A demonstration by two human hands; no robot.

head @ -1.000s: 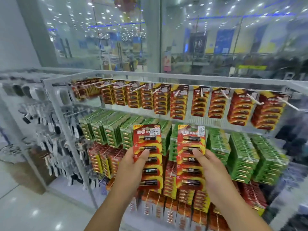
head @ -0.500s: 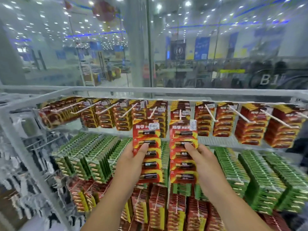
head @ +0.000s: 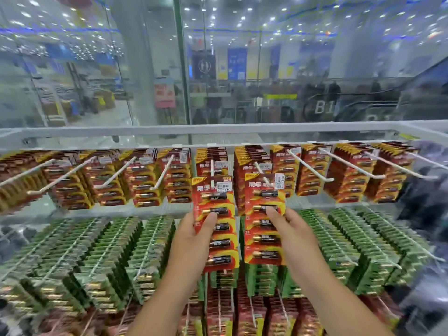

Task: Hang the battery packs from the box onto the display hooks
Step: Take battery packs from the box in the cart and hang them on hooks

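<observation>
1. Both hands are up at the display rack (head: 218, 132), each carrying one red battery pack.
2. The left hand (head: 191, 238) pinches the left pack (head: 214, 221) by its left edge: thumb curled onto the front, the other fingers hidden behind the card.
3. The right hand (head: 294, 235) pinches the right pack (head: 264, 218) by its right edge, thumb on the front near the second battery, the rest of the fingers behind it.
4. Both packs are held upright, side by side, just apart, in front of the rack's middle.
5. Their tops sit at the tips of two white hooks (head: 212, 170) of the rack's top row; whether the holes are on the hooks, I cannot tell.
6. Red packs (head: 312, 175) already fill that top row.
7. Below it on the rack hang green packs (head: 339, 238), then more red ones at the bottom.
8. Behind the rack, a glass wall (head: 145, 69).
</observation>
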